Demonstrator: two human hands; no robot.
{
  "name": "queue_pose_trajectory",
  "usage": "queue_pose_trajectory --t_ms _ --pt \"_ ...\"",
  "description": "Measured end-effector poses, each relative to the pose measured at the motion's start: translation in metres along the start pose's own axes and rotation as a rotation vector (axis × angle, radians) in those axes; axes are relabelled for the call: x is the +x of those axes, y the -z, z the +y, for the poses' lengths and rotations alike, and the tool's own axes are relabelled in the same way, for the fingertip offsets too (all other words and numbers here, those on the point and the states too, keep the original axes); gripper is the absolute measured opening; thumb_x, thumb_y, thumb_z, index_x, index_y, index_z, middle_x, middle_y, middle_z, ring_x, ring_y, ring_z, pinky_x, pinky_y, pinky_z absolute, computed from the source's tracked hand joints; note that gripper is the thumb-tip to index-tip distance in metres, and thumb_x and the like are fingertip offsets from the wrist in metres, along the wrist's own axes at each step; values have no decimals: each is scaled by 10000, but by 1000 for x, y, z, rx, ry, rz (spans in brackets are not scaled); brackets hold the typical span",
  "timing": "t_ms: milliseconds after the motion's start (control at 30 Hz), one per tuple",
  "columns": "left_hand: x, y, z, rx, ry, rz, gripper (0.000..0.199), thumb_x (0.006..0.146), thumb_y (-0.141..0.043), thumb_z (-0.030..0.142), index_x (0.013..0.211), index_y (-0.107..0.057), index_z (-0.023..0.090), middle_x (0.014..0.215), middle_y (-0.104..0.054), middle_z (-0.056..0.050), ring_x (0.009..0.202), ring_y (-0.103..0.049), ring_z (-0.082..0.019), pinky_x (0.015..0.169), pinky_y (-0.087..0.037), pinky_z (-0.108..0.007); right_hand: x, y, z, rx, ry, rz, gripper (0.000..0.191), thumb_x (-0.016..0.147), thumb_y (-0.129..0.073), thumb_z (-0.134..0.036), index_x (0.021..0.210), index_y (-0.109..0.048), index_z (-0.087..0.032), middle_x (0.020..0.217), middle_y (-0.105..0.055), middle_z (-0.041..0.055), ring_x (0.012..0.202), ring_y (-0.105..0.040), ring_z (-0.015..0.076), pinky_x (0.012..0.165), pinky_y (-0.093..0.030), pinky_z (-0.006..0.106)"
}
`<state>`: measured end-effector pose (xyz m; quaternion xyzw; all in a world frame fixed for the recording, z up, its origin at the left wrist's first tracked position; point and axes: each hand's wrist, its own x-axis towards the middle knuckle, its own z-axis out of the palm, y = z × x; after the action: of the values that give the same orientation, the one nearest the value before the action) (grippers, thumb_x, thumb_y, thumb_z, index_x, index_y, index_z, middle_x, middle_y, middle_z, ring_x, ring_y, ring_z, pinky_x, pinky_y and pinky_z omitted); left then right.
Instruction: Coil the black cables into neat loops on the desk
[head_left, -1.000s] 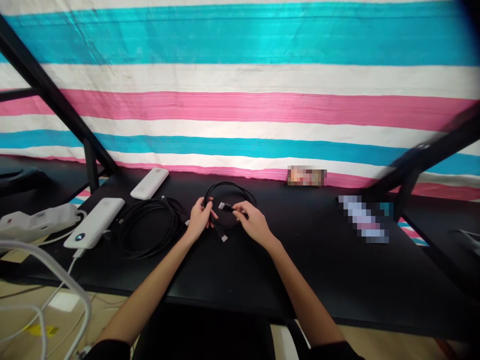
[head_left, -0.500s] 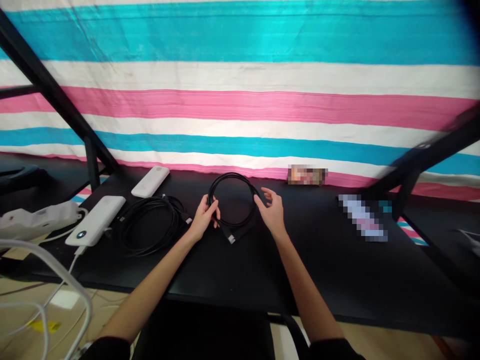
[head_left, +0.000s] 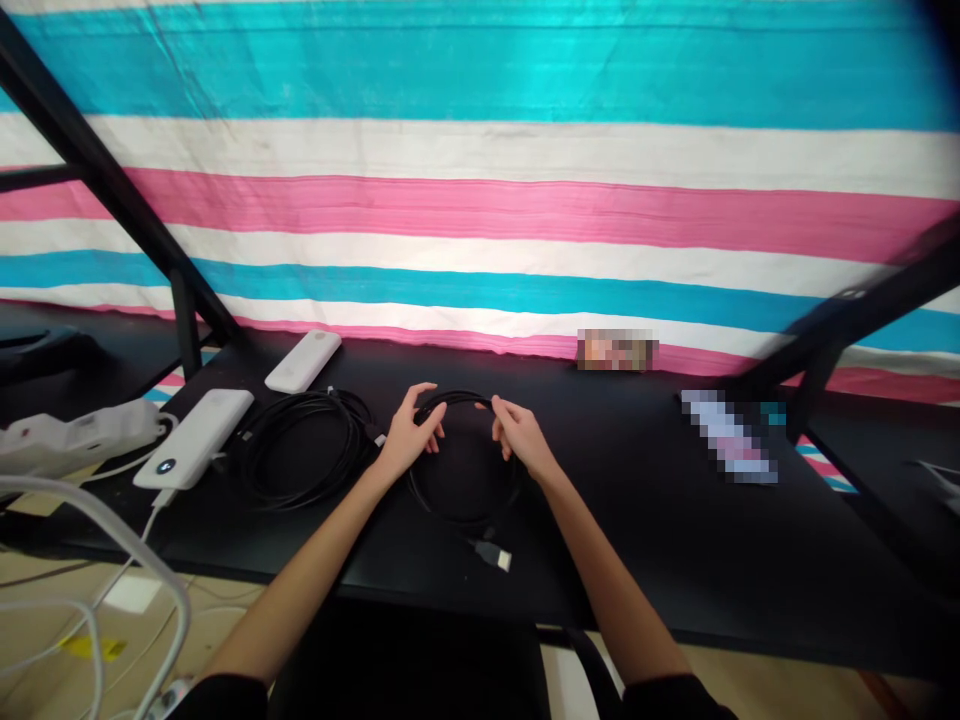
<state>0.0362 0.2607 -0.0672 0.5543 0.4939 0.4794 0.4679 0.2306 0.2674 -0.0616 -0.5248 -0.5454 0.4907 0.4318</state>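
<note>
In the head view, a black USB cable (head_left: 454,519) is looped into a round coil in front of me, above or on the black table. Its USB plug (head_left: 495,556) sticks out at the near side of the loop. My left hand (head_left: 409,436) curls loosely round the coil's far left part, index finger raised and the other fingers bent. At the far right part, my right hand (head_left: 519,432) pinches the cable between thumb and fingers. Another coiled black cable (head_left: 300,492) lies left of my left hand.
Two white power banks (head_left: 304,362) (head_left: 196,440) lie on the black table (head_left: 637,540), at the left. A white power strip (head_left: 90,430) and white cords (head_left: 112,525) are further left. Blurred-out items (head_left: 616,350) (head_left: 727,435) sit at the right. Behind hangs a striped sheet (head_left: 480,220).
The coil has tipped or dropped toward me, its plug now nearer and further right. My right hand has moved left and closed on the cable's far side; my left hand stays at the left.
</note>
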Motion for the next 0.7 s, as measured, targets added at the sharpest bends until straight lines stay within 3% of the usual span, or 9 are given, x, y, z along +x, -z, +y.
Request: queue_pose_trajectory --t_ms 67,167,267,367,467,567,700 --pt "0 1 -3 107 -53 30 439 782 -638 382 1188 -534 253 604 -623 52 365 -509 -100 435 -420 -205 -1 -4 1 -57 30 -1 516 826 -518 -553 1122 -658 -155 625 -614 -10 292 -408 54 289 -334 191" --pt "0 1 -6 239 -105 20 315 820 -599 352 1120 -620 257 620 -627 43 359 -490 -101 444 -415 -215 -2 -6 1 -149 71 10 507 868 -461 -527 1239 -601 -211 727 -648 -4 315 -415 52 314 -359 198" --pt "1 0 -8 352 -124 12 316 869 -525 375 1146 -605 245 624 -635 33 378 -527 -131 442 -424 -233 -3 -5 0 -294 98 31 448 873 -467 -514 1166 -649 -229 715 -646 2 351 -455 81 344 -374 219" --pt "0 -2 -8 492 -143 29 285 856 -560 375 1100 -632 247 787 -711 -22 663 -676 -206 640 -496 -273 -5 -6 1 -484 145 87 306 820 -587 -447 989 -711 -224 689 -643 17 518 -570 149 487 -442 251" --pt "-2 -4 -6 640 -146 24 250 858 -572 325 1082 -664 259 973 -732 -64 912 -675 -270 814 -476 -351 -7 -10 3 -642 207 93 266 802 -637 -346 1044 -702 -257 654 -628 6 680 -614 195 637 -452 274" --pt "-5 -5 -4 746 -137 -7 264 883 -550 292 1118 -660 246 1059 -717 -88 971 -659 -274 860 -463 -405 -9 -13 3 -720 261 54 321 857 -594 -321 1173 -648 -312 855 -677 10 733 -623 175 674 -436 261" --pt "-6 -6 -5 811 -125 -31 276 904 -547 316 1133 -636 191 1045 -705 -84 955 -655 -235 883 -469 -464 -8 -13 3 -743 273 61 239 911 -529 -304 1083 -695 -321 988 -680 11 800 -636 182 667 -425 255"
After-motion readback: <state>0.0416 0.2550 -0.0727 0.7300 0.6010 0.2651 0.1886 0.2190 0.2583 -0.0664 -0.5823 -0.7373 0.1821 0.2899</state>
